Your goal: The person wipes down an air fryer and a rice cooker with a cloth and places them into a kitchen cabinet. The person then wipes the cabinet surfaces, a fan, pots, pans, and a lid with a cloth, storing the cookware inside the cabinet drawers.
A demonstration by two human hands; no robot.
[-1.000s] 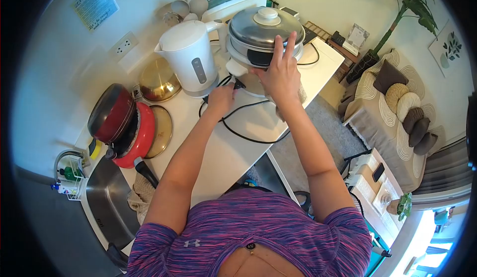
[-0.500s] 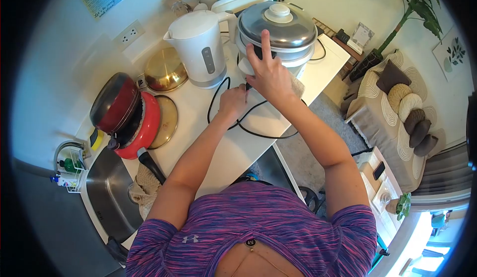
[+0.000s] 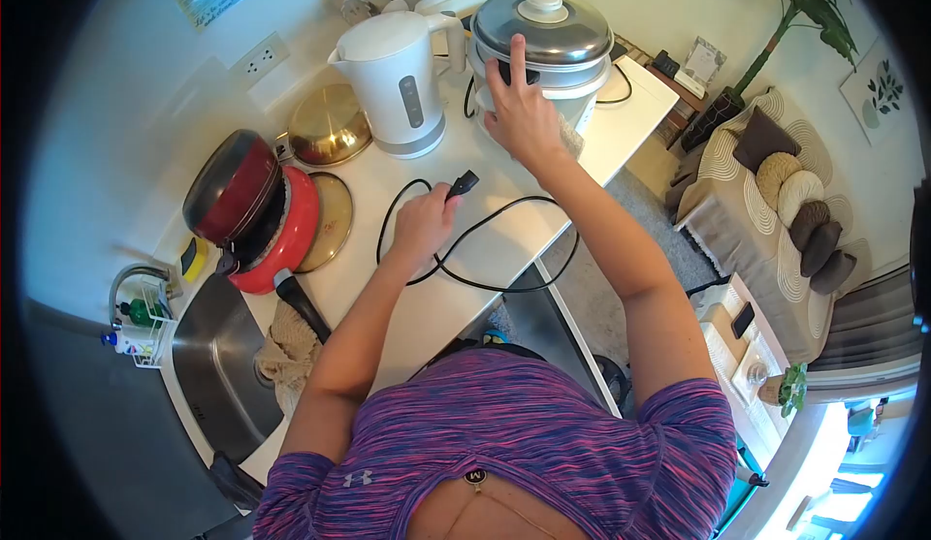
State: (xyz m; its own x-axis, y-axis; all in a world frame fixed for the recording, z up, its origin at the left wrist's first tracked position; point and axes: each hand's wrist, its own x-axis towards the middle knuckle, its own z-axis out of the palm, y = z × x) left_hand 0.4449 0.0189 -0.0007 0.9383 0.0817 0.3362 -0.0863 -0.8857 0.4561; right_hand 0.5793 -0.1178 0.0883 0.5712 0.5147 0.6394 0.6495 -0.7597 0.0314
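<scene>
My left hand is closed around the black power cord, near its end; the connector sticks out past my fingers over the counter. The cord loops across the counter and over its front edge. My right hand is at the front of a white electric cooker with a domed metal lid. Its fingers are around the black side handle, with the index finger stretched up against the lid. A beige cloth shows behind my right wrist.
A white electric kettle stands left of the cooker. Beside it lean a gold lid, a dark red pan and a red pan. The sink lies at the left, a wall outlet above the counter.
My left hand has drawn the connector away from the cooker, toward me and to the left, and the cord loop has shifted. My right hand stays at the cooker.
</scene>
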